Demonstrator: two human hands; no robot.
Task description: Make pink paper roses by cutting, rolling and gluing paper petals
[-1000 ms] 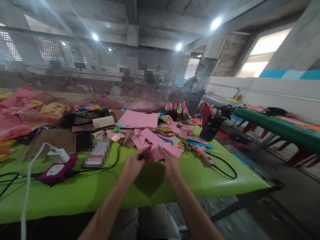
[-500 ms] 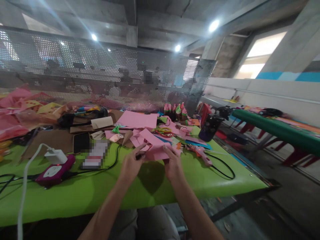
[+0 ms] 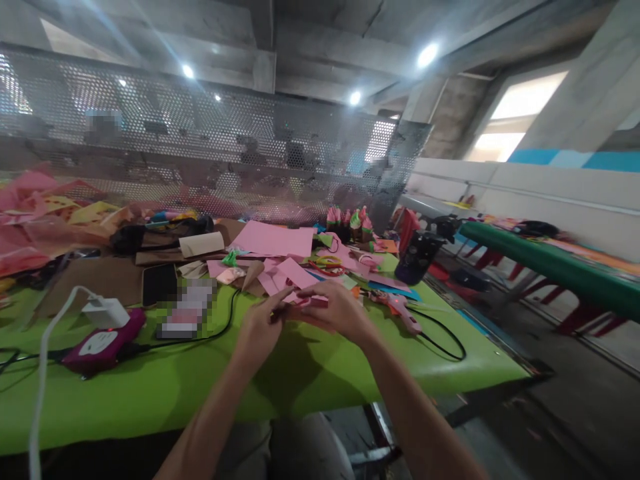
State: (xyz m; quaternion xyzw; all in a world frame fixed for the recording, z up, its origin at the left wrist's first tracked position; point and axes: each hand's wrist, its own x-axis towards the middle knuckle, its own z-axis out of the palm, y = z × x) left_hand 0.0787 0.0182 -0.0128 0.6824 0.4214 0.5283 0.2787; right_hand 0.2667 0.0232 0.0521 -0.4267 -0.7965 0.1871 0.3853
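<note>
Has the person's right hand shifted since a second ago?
Yes. The right hand has swung left toward the left hand, away from the pink glue gun.

Both hands meet over green bench [image 3: 150, 393]: left hand [image 3: 260, 328] and right hand [image 3: 340, 311] pinch small pink paper piece [image 3: 316, 301]; glue gun [image 3: 400, 308] right of them.

No text, label, brand or number can be read anywhere.

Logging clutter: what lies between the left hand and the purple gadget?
Head view: a black cable on bare green table, between left hand and purple gadget.
</note>
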